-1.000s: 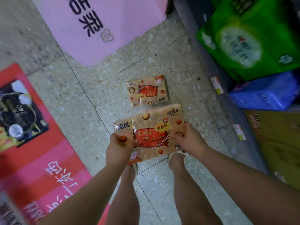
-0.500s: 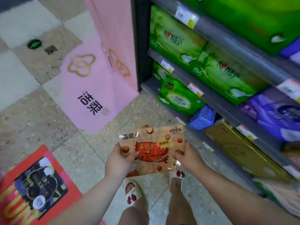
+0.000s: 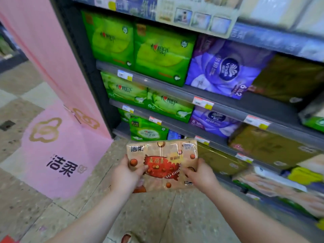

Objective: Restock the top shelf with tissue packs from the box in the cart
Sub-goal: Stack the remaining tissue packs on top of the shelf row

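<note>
A tan tissue pack (image 3: 164,163) with a red label and brown balls printed on it is held flat in front of me at waist height. My left hand (image 3: 125,175) grips its left edge, thumb on top. My right hand (image 3: 201,173) grips its right edge, thumb on the wrapper. The pack hangs in front of the lower shelves (image 3: 228,109) of a tissue rack. The uppermost shelf edge (image 3: 273,38) in view runs along the top of the frame. The cart and box are out of view.
Green packs (image 3: 163,53), purple packs (image 3: 226,71) and olive packs (image 3: 273,149) fill the shelves. A pink display stand (image 3: 52,76) rises at the left, with a pink floor sticker (image 3: 57,155) beneath. Speckled floor tiles (image 3: 154,213) lie under my arms.
My view has swung up from the floor to the shelves. The pack has risen with both hands still on it. A second pack seen on the floor earlier is now out of sight.
</note>
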